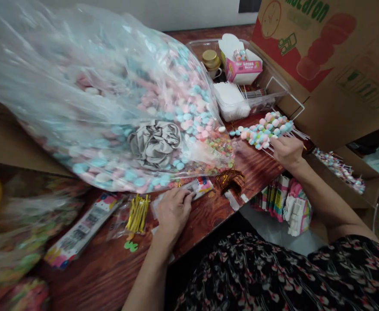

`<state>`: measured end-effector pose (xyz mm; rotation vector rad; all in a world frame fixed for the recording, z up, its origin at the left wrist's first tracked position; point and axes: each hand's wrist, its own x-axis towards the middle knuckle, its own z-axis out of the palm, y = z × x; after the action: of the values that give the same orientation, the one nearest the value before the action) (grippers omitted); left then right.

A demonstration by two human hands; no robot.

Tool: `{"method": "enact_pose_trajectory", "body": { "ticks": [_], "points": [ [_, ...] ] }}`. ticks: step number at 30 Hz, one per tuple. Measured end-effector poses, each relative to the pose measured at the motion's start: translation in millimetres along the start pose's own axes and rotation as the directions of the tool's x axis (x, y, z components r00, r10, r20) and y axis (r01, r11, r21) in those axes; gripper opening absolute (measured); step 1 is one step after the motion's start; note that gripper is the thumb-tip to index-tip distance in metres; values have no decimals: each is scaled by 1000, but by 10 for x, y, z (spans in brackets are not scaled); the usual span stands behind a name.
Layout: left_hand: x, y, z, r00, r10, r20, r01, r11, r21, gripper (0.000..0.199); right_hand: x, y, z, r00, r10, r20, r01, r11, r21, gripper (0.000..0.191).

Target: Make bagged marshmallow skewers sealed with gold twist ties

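The person's left grip (175, 207) rests low over the bench (105, 276), fingers bent and thumb drawn in, touching a flat clear plastic packet with colourful print (203, 185); whether it pinches the packet, one cannot tell. The right grip (286, 151) is curled at the near edge of a heap of pink, blue, white and green round candies on thin white sticks (269, 129). Its fingertips are hidden, so one cannot tell whether it holds a stick. The heap lies just beyond the right grip and to its left.

Ahead of the left grip spreads a large clear plastic bag of pastel round candies (176, 93), with a crumpled grey cloth-like bundle (157, 144) on it. To the right of the left grip lies a bunch of shiny copper-coloured ties (230, 181); to its left lie a bundle of yellow strips (137, 214) and another long printed plastic packet (82, 229).

Beyond the right grip stands a clear plastic tray (270, 101) with a pink-and-white paper box (243, 69) in it. Below and right of that grip, an open brown cardboard box (366, 183) holds more candies on sticks.
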<state>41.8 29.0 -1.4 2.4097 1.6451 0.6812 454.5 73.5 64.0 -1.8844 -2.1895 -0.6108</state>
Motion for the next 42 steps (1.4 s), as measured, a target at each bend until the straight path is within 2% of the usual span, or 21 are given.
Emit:
{"method": "enact_pose_trajectory", "body": {
  "ticks": [3,7,9,12,14,17,20,24,29,32,36,39,42],
  "points": [
    [-3,28,-77,996,30,85,-33,999,35,21,-216,-81,80,1000,4,18,-4,1000,21,32],
    [15,92,-137,982,30,185,-58,987,149,22,-398,-167,165,996,82,-40,-77,992,99,32],
    [19,104,-123,983,17,183,-46,986,160,23,-485,-252,198,990,97,-106,-76,980,181,30],
    [10,79,-72,992,-4,128,1,1000,23,22,-605,-432,220,962,151,-226,-62,932,358,29],
    [-1,52,-50,996,-31,87,40,993,-108,20,-658,-551,213,955,159,-251,-36,901,432,28],
    [-6,40,-65,995,-99,18,100,974,-205,20,-671,-666,195,956,126,-264,-2,906,423,30],
    [5,60,-106,988,-143,-63,121,954,-275,18,-594,-707,181,950,138,-280,-25,927,374,34],
    [-8,57,-103,979,-196,-53,156,893,-422,16,-458,-827,80,957,157,-242,-34,894,447,33],
    [-85,-12,-28,968,-252,-10,208,820,-533,16,-466,-1173,-127,930,-56,-364,269,778,568,27],
    [-107,-20,-8,970,-243,-19,197,826,-529,14,-506,-1289,-147,929,-117,-350,308,768,561,26],
    [-102,-3,-12,978,-208,-18,169,840,-516,14,-502,-1202,-113,923,-246,-296,368,787,495,27],
    [-106,-3,-6,982,-188,-22,152,851,-502,17,-457,-1072,-137,893,-364,-264,449,743,495,27],
    [-131,-8,23,994,-105,-21,83,876,-475,17,-397,-1014,-184,860,-459,-222,504,696,511,25]
  ]
}}
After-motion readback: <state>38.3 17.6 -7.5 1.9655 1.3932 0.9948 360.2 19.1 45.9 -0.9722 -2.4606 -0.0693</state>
